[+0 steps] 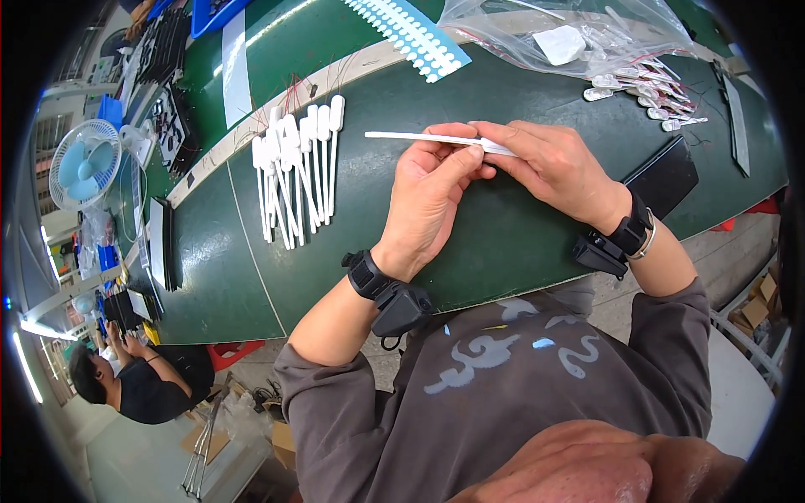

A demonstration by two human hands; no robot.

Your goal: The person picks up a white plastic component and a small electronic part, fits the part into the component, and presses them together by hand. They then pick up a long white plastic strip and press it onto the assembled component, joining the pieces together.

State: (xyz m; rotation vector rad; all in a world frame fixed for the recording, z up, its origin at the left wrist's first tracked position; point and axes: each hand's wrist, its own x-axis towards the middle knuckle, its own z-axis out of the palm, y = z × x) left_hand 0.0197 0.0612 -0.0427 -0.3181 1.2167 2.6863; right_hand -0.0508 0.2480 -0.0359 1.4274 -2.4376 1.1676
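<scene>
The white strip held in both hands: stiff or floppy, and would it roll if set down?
The white strip juts left past the left hand and right hand without sagging, so probably fairly stiff and light. It looks flat, so it likely won't roll.

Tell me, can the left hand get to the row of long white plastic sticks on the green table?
Probably yes. The left hand is near the row of long white plastic sticks, with only bare green table between them. But both hands are pinching one thin white stick.
</scene>
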